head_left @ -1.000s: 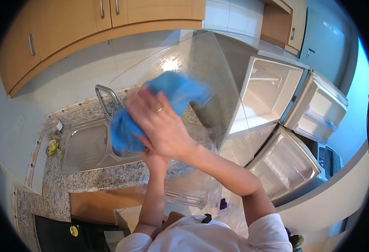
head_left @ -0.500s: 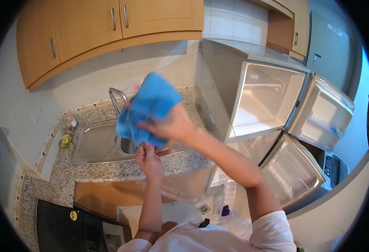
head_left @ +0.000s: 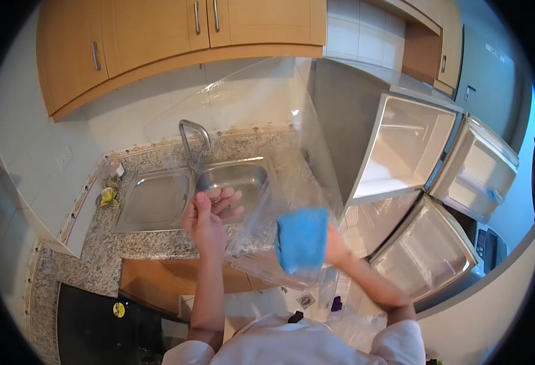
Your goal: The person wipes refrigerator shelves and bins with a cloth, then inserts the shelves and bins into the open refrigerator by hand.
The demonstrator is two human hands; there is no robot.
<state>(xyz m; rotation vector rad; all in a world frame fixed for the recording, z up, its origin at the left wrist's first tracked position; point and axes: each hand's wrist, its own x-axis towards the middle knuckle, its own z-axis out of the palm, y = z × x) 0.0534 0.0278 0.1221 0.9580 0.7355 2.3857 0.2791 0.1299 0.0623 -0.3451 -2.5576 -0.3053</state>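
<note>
A large clear panel (head_left: pixel 249 91) stands tilted in front of me, its see-through face spanning the sink and counter. Near its lower left part, my left hand (head_left: pixel 209 222) has its thumb and curled fingers around the panel, whose edge is hard to see there. A blue cloth (head_left: pixel 302 240), slightly blurred, is in my right hand (head_left: pixel 335 243) toward the panel's lower right. The cloth hides most of the right fingers. Below the panel and beside the cloth is a clear plastic bin (head_left: pixel 261 264).
Behind the panel are a steel sink (head_left: pixel 158 198) and faucet (head_left: pixel 194 137) on a granite counter (head_left: pixel 97 255). At right stands a fridge (head_left: pixel 352 115) with both doors open. Wooden cabinets (head_left: pixel 152 30) hang above. A purple item (head_left: pixel 336 303) lies low at right.
My right hand has moved the blue cloth down and to the right, away from my left hand. The sink basins are now more exposed. The view has shifted slightly.
</note>
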